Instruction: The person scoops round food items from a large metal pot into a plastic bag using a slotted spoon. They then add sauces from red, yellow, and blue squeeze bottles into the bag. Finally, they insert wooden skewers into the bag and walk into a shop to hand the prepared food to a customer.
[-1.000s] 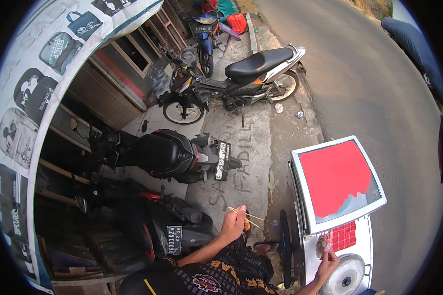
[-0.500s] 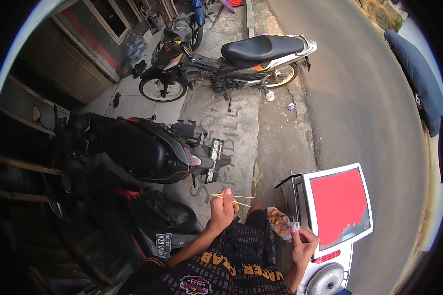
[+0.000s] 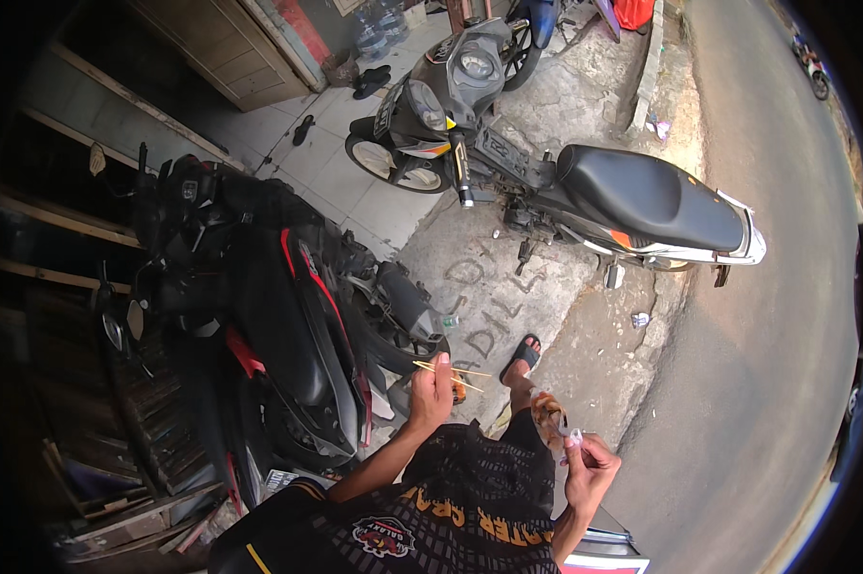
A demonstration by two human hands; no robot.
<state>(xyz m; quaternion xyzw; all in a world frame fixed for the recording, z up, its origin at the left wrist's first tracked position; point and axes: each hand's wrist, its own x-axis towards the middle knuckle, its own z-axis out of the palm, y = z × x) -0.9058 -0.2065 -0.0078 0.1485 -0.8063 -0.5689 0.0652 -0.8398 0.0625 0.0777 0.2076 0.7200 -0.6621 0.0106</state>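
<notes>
My left hand [image 3: 432, 392] is closed around a few thin wooden skewers [image 3: 451, 371] that stick out to the right, just beside the rear of a black and red motorbike [image 3: 288, 325]. My right hand [image 3: 589, 471] pinches the top of a small clear plastic bag [image 3: 549, 421] with brownish food inside, held in front of my patterned shorts [image 3: 475, 478]. My sandalled foot [image 3: 520, 358] rests on the concrete below the skewers.
A second motorbike with a black seat [image 3: 642, 196] stands across the cracked pavement [image 3: 508, 287] ahead. The asphalt road [image 3: 776, 316] runs on the right. Wooden shelves [image 3: 58, 287] and planks line the left. A white cart corner [image 3: 604, 555] shows at the bottom edge.
The view has swung left and forward: the red-topped white cart has slid almost out of sight. My right hand has left the cart and lifted the small bag. The left hand keeps the skewers.
</notes>
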